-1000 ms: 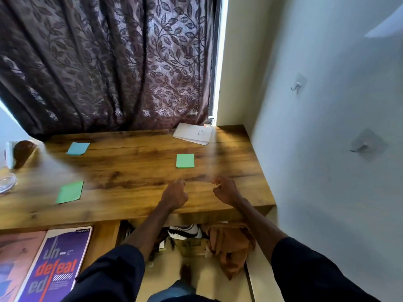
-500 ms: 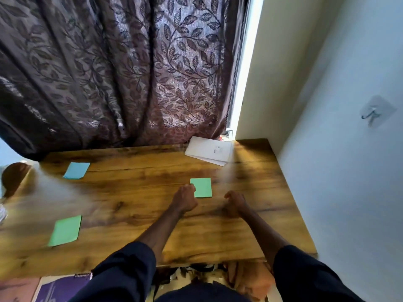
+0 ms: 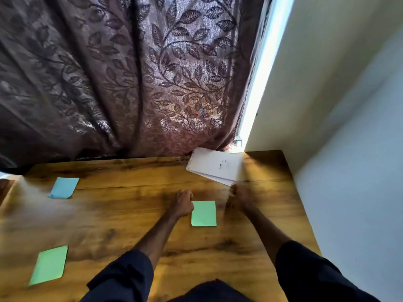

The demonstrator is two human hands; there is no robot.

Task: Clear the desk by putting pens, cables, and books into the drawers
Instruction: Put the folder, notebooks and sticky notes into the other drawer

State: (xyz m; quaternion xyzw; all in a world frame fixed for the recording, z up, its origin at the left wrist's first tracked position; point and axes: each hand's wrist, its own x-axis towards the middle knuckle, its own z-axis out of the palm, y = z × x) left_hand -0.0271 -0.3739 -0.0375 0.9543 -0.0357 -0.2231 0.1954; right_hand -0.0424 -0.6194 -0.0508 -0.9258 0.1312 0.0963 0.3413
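Observation:
A white spiral notebook (image 3: 214, 166) lies at the back right of the wooden desk (image 3: 122, 223), against the curtain. My right hand (image 3: 238, 198) hovers just in front of the notebook's near corner, fingers curled, holding nothing. My left hand (image 3: 182, 203) is a loose fist over the desk, touching the left edge of a green sticky note (image 3: 204, 213). A blue sticky note (image 3: 63, 188) lies at the back left and another green note (image 3: 49, 265) at the front left.
A dark leaf-patterned curtain (image 3: 130, 79) hangs behind the desk. A white wall (image 3: 353, 171) borders the desk on the right. A brown object is cut off at the far left edge.
Both hands have moved forward across the desk toward the notebook. The view has tilted up and closer, so the drawers and magazines below the desk are out of sight.

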